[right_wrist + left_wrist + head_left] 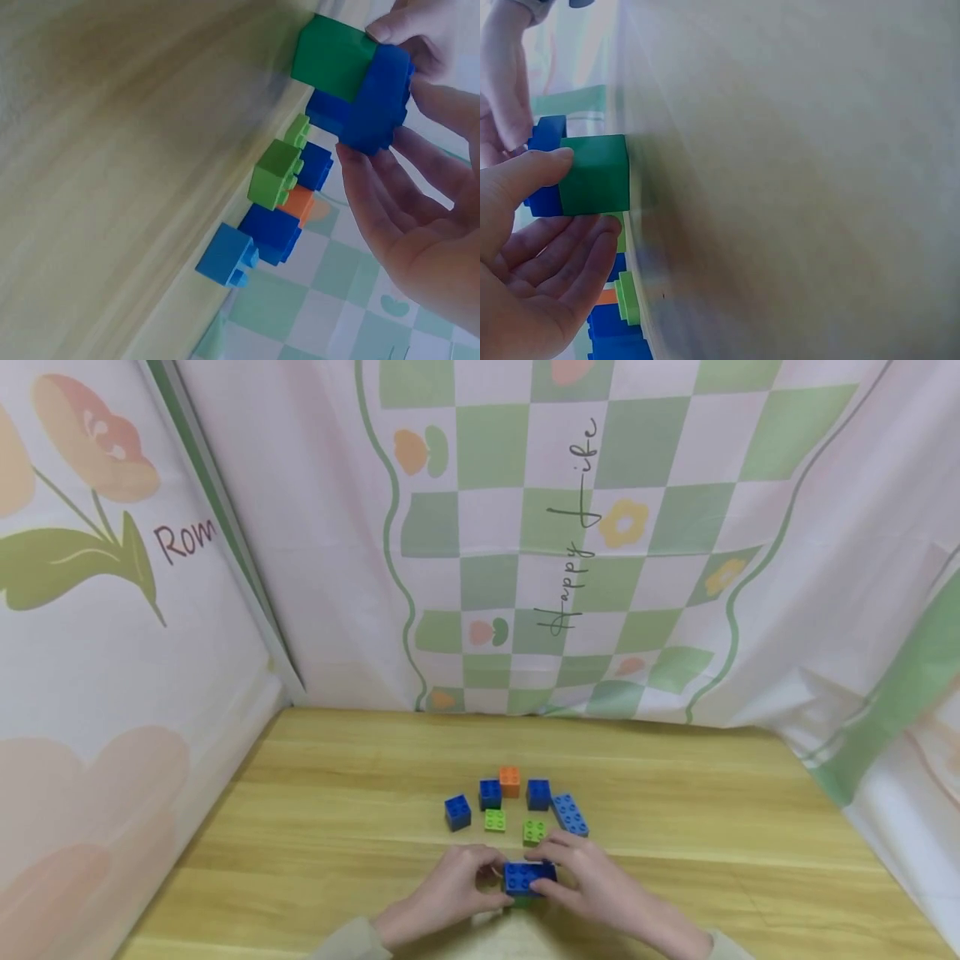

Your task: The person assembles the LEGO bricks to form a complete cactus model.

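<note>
Near the table's front edge both hands hold a small stack: a dark blue brick (528,875) sitting on a green brick (594,175). My left hand (480,878) pinches the green brick, with the thumb (525,176) on its side and the fingers (577,259) beneath. My right hand (564,872) grips the blue brick (375,97) from the other side, its fingers (382,187) curled round the end. In the right wrist view the green brick (332,56) rests against the wooden table (112,150).
Just beyond the hands lie loose bricks: an orange one (509,782), three dark blue ones (490,794) (537,794) (457,812), a long lighter blue one (571,814) and two light green ones (494,820) (534,832). Patterned cloth walls (525,568) enclose the table on three sides.
</note>
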Demonstrator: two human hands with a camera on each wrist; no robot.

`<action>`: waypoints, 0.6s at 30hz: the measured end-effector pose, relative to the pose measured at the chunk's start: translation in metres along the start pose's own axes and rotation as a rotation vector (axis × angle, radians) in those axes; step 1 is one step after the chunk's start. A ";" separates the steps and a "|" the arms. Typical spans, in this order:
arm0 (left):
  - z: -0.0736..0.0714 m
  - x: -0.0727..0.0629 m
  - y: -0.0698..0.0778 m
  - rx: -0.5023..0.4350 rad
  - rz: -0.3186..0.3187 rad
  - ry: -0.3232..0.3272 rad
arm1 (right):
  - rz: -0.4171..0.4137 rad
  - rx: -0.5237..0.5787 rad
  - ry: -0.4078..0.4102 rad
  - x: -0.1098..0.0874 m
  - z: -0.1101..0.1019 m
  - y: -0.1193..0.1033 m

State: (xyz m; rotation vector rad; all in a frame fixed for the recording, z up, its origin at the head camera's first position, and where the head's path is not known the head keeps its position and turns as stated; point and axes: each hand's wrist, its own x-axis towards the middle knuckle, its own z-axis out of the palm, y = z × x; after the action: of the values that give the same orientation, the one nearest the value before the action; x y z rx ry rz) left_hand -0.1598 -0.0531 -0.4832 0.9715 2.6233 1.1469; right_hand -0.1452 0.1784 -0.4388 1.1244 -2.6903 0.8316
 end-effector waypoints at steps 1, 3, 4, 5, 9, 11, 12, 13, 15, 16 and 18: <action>0.000 0.000 0.000 0.002 0.003 0.002 | -0.017 -0.002 0.034 0.001 0.000 0.001; 0.001 0.000 -0.001 0.010 0.010 0.007 | -0.036 0.003 0.089 0.002 -0.001 0.004; 0.002 0.000 -0.002 0.018 0.016 0.012 | -0.045 0.008 0.112 0.004 -0.001 0.006; 0.002 0.000 -0.002 0.024 0.021 0.016 | -0.051 0.014 0.132 0.005 -0.002 0.008; 0.002 0.000 -0.002 0.030 0.015 0.012 | 0.001 0.029 0.138 0.009 -0.004 0.017; 0.001 0.001 -0.002 0.024 0.008 0.005 | 0.030 0.042 0.132 0.009 -0.004 0.022; 0.001 0.001 -0.001 0.022 0.005 0.002 | 0.046 0.046 0.129 0.010 -0.004 0.024; 0.001 0.001 -0.001 0.021 0.004 0.000 | 0.059 0.049 0.127 0.010 -0.004 0.026; 0.000 0.000 0.000 0.019 0.001 -0.004 | 0.088 0.060 0.121 0.011 -0.002 0.030; 0.000 0.000 0.000 0.016 -0.002 -0.006 | 0.101 0.066 0.117 0.011 -0.002 0.032; -0.001 0.000 0.000 0.011 -0.008 -0.012 | 0.123 0.065 0.113 0.012 -0.001 0.035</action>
State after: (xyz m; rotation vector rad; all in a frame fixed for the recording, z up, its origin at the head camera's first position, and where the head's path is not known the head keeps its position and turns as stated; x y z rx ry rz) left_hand -0.1603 -0.0534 -0.4826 0.9653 2.6252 1.1221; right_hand -0.1782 0.1920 -0.4499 0.9012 -2.6787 0.9769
